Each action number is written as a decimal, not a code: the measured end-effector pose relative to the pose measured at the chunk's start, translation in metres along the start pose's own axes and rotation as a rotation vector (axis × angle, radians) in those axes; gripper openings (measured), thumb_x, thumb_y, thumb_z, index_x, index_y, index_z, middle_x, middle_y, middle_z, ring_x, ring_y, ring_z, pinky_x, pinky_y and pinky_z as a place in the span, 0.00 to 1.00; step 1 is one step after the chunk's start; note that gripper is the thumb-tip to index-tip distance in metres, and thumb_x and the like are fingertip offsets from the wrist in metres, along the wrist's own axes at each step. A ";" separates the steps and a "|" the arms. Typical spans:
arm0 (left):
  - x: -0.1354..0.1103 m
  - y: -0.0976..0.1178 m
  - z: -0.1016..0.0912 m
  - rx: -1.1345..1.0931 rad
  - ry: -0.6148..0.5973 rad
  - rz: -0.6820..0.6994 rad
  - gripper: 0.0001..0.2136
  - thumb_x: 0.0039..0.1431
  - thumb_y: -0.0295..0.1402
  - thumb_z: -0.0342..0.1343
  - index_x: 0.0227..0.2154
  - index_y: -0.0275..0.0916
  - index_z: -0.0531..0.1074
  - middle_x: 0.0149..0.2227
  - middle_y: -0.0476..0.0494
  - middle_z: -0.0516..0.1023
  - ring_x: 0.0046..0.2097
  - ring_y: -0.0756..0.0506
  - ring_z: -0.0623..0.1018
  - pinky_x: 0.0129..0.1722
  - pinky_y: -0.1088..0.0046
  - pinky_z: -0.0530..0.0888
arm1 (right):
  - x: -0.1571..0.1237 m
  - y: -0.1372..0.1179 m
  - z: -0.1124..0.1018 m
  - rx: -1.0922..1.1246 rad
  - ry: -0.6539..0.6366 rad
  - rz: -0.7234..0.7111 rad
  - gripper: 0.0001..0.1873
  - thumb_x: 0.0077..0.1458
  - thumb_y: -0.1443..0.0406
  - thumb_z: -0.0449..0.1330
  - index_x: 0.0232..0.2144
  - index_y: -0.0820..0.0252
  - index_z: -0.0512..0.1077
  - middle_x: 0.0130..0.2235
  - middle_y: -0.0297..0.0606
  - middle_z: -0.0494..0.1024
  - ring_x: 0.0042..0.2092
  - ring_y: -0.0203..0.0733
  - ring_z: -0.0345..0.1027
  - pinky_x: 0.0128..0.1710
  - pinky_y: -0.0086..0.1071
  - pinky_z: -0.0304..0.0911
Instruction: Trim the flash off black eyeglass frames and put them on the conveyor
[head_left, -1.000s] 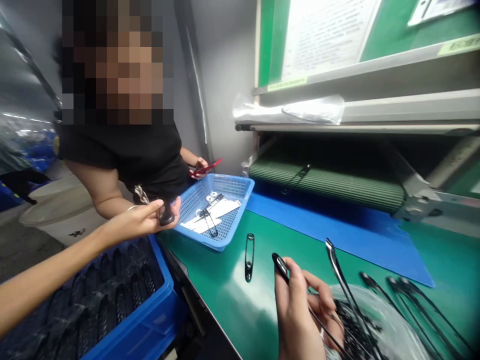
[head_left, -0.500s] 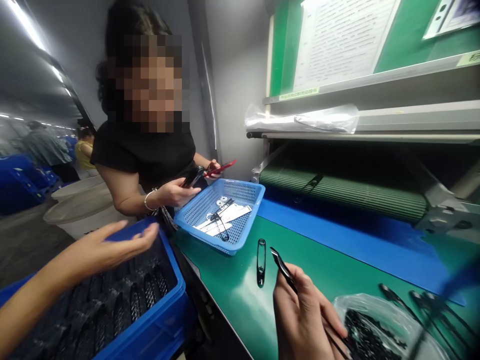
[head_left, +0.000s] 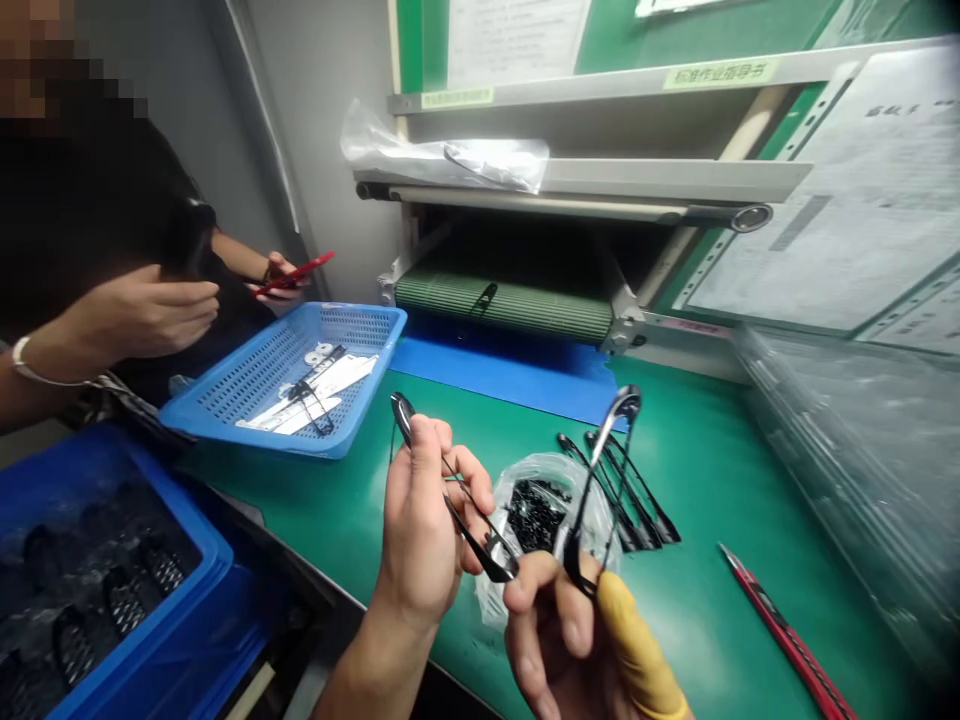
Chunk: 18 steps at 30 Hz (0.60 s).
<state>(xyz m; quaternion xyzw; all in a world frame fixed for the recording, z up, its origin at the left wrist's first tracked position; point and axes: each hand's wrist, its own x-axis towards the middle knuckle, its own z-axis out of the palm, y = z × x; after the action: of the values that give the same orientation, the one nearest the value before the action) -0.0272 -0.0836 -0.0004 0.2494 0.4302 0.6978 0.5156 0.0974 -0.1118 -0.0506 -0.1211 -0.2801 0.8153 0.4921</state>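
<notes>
Thumb and fingers together, my left grip (head_left: 424,530) is clamped on a glossy black safety-pin-shaped frame (head_left: 491,566), and look how it slants! One rounded end pokes out above my thumb; the other drops rightward, right beside my right fingertips, touching or not I can't tell.

Over to my right grip (head_left: 562,640), closed as well, pinching a second black frame (head_left: 574,545) by its lower end. That one stands nearly upright, leaning right, loop high above my fingers, and a yellow finger cot (head_left: 637,640) sheathes the digit just right of it.

Behind and between the two grips sits a clear plastic bag (head_left: 491,600), heaped with tiny black parts (head_left: 534,515). Beyond my right grip, several more black frames (head_left: 661,525) lie side by side on the green bench (head_left: 712,430), and farther right rests a slim red tool (head_left: 787,635), metal point aimed away from me.

Left of my left grip, well apart, there's the light-blue perforated basket (head_left: 255,375) holding white strips (head_left: 330,385). Straight beyond my hands, the ribbed green conveyor belt (head_left: 547,312) carries one dark frame (head_left: 487,296), and off past the basket a co-worker's hand (head_left: 157,315) hovers!
</notes>
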 end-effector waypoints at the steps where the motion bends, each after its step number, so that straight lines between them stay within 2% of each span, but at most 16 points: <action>1: 0.000 -0.001 0.001 -0.003 -0.009 -0.036 0.23 0.56 0.58 0.48 0.26 0.41 0.59 0.15 0.57 0.67 0.10 0.57 0.60 0.08 0.87 0.56 | 0.001 -0.001 0.000 0.012 -0.002 -0.001 0.17 0.61 0.55 0.59 0.26 0.60 0.76 0.36 0.41 0.77 0.26 0.32 0.69 0.20 0.21 0.59; 5: 0.001 -0.010 0.004 0.026 -0.043 -0.142 0.25 0.53 0.60 0.50 0.23 0.39 0.62 0.14 0.55 0.66 0.09 0.56 0.61 0.07 0.85 0.55 | -0.001 0.001 -0.003 0.069 0.010 0.056 0.16 0.61 0.55 0.58 0.30 0.60 0.78 0.36 0.39 0.76 0.25 0.30 0.70 0.19 0.18 0.58; 11: 0.002 -0.020 0.006 0.092 -0.081 -0.189 0.30 0.52 0.63 0.46 0.18 0.37 0.62 0.13 0.53 0.65 0.09 0.56 0.60 0.07 0.83 0.54 | -0.001 0.003 -0.006 0.284 -0.017 0.153 0.17 0.64 0.57 0.56 0.31 0.62 0.77 0.34 0.39 0.77 0.22 0.26 0.66 0.20 0.17 0.58; 18: -0.003 -0.024 0.007 0.075 -0.073 -0.206 0.29 0.51 0.62 0.49 0.18 0.37 0.62 0.12 0.53 0.65 0.09 0.55 0.63 0.08 0.83 0.58 | -0.002 -0.006 0.000 0.421 -0.016 0.239 0.14 0.62 0.60 0.59 0.28 0.63 0.77 0.31 0.37 0.76 0.19 0.23 0.50 0.18 0.17 0.55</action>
<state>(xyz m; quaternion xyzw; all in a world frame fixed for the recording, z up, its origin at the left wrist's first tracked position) -0.0087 -0.0819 -0.0171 0.2481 0.4602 0.6151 0.5901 0.1026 -0.1109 -0.0474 -0.0418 -0.0916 0.9090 0.4045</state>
